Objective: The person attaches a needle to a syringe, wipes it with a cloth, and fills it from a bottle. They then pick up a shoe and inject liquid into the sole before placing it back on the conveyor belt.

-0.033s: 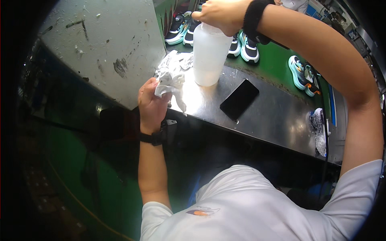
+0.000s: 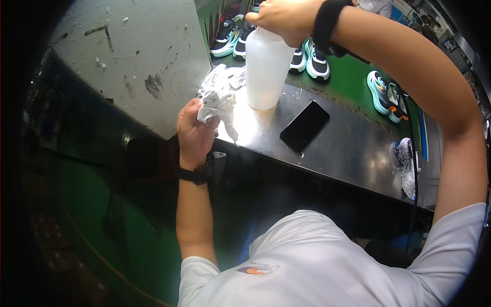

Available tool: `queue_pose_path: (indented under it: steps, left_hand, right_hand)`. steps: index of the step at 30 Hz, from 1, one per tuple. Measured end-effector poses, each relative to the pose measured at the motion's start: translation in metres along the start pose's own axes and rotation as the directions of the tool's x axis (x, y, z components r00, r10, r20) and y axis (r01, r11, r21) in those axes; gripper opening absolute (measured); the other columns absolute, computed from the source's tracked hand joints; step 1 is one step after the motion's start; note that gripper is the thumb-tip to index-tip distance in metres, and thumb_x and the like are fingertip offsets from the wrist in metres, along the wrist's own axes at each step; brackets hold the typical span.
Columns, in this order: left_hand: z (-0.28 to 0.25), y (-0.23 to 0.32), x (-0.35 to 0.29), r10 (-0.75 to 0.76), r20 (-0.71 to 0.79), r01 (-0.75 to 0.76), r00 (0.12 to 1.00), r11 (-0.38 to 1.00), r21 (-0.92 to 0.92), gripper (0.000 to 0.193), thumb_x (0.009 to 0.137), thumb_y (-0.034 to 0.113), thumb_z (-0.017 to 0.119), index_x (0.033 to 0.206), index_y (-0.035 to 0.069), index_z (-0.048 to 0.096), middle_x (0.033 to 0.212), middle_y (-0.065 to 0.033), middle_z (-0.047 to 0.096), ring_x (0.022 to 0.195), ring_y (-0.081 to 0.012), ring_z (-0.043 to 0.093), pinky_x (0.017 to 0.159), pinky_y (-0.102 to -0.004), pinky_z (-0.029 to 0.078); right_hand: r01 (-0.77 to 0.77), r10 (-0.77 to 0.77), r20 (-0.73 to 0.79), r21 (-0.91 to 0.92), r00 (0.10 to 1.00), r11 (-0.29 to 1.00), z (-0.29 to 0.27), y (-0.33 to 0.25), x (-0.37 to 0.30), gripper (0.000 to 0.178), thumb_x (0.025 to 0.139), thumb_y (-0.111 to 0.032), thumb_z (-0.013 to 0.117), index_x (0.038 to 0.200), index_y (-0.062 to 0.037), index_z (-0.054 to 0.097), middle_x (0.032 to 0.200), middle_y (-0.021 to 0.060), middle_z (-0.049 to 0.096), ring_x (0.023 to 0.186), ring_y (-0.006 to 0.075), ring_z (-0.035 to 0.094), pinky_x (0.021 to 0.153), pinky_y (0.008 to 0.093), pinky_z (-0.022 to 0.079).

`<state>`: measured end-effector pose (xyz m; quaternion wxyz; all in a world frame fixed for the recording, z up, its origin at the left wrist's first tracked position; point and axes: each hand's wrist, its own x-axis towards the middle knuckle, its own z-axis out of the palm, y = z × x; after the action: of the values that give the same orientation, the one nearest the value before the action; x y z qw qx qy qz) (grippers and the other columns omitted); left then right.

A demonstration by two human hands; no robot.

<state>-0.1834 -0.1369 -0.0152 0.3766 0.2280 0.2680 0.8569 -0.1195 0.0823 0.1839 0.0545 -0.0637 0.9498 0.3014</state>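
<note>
One crumpled white cloth (image 2: 219, 100) is already pinched in the left hand (image 2: 196, 133), while the translucent bottle (image 2: 268, 71), still stood upright on the metal bench (image 2: 353, 146), is covered at its top by the right hand (image 2: 286, 19) (whether gripped cannot be told).

The bottle (image 2: 267, 71) is showing smooth, cloudy plastic, and the rag (image 2: 219, 100) is looking like creased cloth. The metal worktop (image 2: 353, 148) is gleaming, the phone (image 2: 305, 127) is looking smooth, and the scuffed panel (image 2: 128, 61) is appearing matt.
</note>
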Motion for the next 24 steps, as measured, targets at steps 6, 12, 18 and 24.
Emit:
queue_pose_path:
  steps: [6,12,18,24]
  left_hand:
    - [0.037,-0.012,0.000,-0.062,0.049,0.073,0.997,0.960,-0.272,0.022,0.088,0.018,0.045,0.094,0.000,0.055,0.089,-0.0083,0.061,0.076,-0.0143,0.055,0.066,-0.0253,0.045]
    - [0.103,-0.043,-0.016,-0.229,-0.148,0.178,0.962,0.939,-0.294,0.025,0.089,0.022,0.043,0.099,0.002,0.055,0.082,-0.0038,0.060,0.070,-0.0108,0.054,0.066,-0.0234,0.045]
    - [0.186,-0.097,-0.027,-0.416,0.144,0.440,0.898,0.854,-0.278,0.019,0.089,0.022,0.044,0.087,0.005,0.052,0.065,-0.0016,0.048,0.054,-0.0105,0.045,0.050,-0.0254,0.038]
    - [0.261,-0.151,-0.031,-0.607,0.322,0.681,0.726,0.699,-0.218,0.016,0.089,0.020,0.047,0.086,0.006,0.052,0.066,-0.0042,0.049,0.054,-0.0154,0.046,0.052,-0.0261,0.039]
  right_hand:
    - [-0.098,0.102,-0.008,0.220,0.995,0.971,-0.054,0.005,-0.054,0.040,0.072,-0.011,0.061,0.110,0.0007,0.053,0.086,0.0187,0.064,0.083,0.0336,0.063,0.070,0.0393,0.051]
    - [-0.053,0.121,-0.014,0.842,0.993,0.536,0.009,-0.051,-0.159,0.083,0.064,-0.047,0.076,0.118,0.0057,0.043,0.057,0.0138,0.057,0.056,0.0268,0.061,0.052,0.0328,0.047]
    - [-0.013,0.397,-0.039,0.992,0.917,0.129,0.063,-0.068,-0.245,0.086,0.078,-0.034,0.066,0.141,-0.0064,0.014,0.076,0.0104,0.053,0.066,0.0211,0.055,0.066,0.0308,0.044]
    - [0.270,0.527,0.061,0.806,0.847,-0.527,0.085,-0.079,-0.331,0.069,0.085,-0.010,0.040,0.145,-0.0138,0.007,0.081,0.0020,0.056,0.060,0.0072,0.048,0.055,0.0220,0.040]
